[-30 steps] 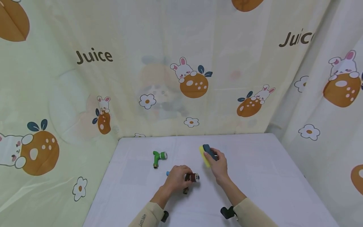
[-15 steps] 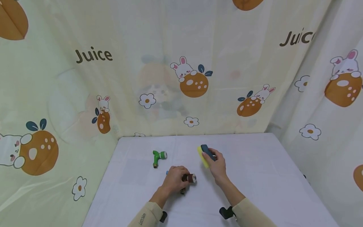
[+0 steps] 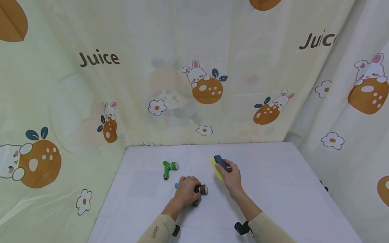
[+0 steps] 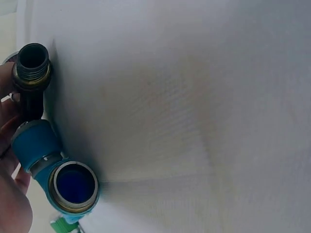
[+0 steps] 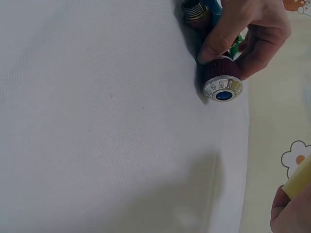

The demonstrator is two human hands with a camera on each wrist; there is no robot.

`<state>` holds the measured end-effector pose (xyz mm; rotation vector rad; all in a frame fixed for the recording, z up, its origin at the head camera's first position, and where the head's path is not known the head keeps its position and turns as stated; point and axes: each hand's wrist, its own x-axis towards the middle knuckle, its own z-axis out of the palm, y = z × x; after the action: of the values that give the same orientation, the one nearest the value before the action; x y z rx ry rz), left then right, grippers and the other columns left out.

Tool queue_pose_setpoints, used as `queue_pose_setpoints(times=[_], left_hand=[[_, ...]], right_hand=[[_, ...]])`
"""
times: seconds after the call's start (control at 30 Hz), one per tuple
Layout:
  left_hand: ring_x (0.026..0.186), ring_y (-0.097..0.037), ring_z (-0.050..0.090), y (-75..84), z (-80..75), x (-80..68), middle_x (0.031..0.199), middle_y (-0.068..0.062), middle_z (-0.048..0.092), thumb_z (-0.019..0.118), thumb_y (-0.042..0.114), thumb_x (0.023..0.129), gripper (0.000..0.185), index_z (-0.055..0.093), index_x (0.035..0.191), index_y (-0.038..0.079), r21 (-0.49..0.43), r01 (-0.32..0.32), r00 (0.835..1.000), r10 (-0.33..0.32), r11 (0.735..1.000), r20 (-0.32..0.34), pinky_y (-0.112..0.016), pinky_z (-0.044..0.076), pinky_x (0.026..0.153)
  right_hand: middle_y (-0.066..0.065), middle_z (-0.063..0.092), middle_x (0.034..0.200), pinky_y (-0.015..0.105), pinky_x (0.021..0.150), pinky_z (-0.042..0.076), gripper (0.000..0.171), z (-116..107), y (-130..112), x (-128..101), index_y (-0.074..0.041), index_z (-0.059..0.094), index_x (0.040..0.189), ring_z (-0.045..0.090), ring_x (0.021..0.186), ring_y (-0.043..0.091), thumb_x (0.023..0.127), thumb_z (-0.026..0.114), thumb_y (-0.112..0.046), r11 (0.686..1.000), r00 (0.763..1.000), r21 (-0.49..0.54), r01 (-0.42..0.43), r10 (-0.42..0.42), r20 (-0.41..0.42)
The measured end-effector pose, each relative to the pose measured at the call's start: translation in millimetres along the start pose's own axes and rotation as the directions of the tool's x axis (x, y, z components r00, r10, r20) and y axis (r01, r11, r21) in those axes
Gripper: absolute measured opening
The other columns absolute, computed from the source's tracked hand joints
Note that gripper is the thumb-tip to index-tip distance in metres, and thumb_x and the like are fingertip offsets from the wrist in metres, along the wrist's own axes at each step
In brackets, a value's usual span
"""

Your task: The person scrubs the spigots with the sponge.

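Observation:
My left hand [image 3: 186,190] grips a brown valve [image 3: 203,189] with a ribbed knob, low at the middle of the table. In the left wrist view its threaded outlet [image 4: 33,68] faces the camera, and a blue valve [image 4: 75,187] with an open round end lies right against it. Most of the blue valve hides behind my hand in the head view. My right hand [image 3: 233,177] holds a sponge [image 3: 215,168], yellow with a dark blue grip, a short way right of the brown valve. The right wrist view shows the brown knob's silver end [image 5: 223,88].
A green valve [image 3: 170,168] lies on the white-covered table [image 3: 146,209], behind and left of my left hand. Printed curtains [image 3: 240,121] hang along the back and sides of the table. Black straps [image 3: 242,228] show at both sleeves.
My left hand has slid slightly left with the brown valve. My right hand and the sponge have shifted a little left too. The green valve stays in place.

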<state>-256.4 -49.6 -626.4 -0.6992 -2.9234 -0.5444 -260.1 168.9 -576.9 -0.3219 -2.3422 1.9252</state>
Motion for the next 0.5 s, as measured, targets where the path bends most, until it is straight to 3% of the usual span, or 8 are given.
queue_pose_setpoints(times=[0.27, 0.5], left_hand=[[0.107, -0.018, 0.065, -2.3, 0.1, 0.8, 0.111, 0.005, 0.074, 0.085, 0.032, 0.082, 0.033, 0.08, 0.111, 0.019, -0.008, 0.044, 0.999, -0.044, 0.999, 0.026, -0.049, 0.043, 0.103], [0.111, -0.02, 0.063, -8.8, -2.7, -0.1, 0.117, 0.003, 0.073, 0.086, 0.048, 0.083, 0.043, 0.078, 0.116, 0.021, -0.111, 0.031, 0.997, -0.024, 0.993, 0.069, -0.055, 0.038, 0.106]], right_hand=[[0.009, 0.052, 0.138, 0.034, 0.088, 0.043, 0.064, 1.1, 1.6, 1.2, -0.019, 0.059, 0.144, 0.048, 0.114, 0.025, 0.092, 0.076, -0.052, 1.0, 1.0, -0.006, 0.007, -0.007, -0.004], [0.009, 0.052, 0.14, 0.034, 0.09, 0.042, 0.064, 1.3, -0.2, 2.0, -0.019, 0.058, 0.144, 0.047, 0.116, 0.024, 0.092, 0.076, -0.051, 1.0, 1.0, 0.001, 0.014, -0.014, -0.005]])
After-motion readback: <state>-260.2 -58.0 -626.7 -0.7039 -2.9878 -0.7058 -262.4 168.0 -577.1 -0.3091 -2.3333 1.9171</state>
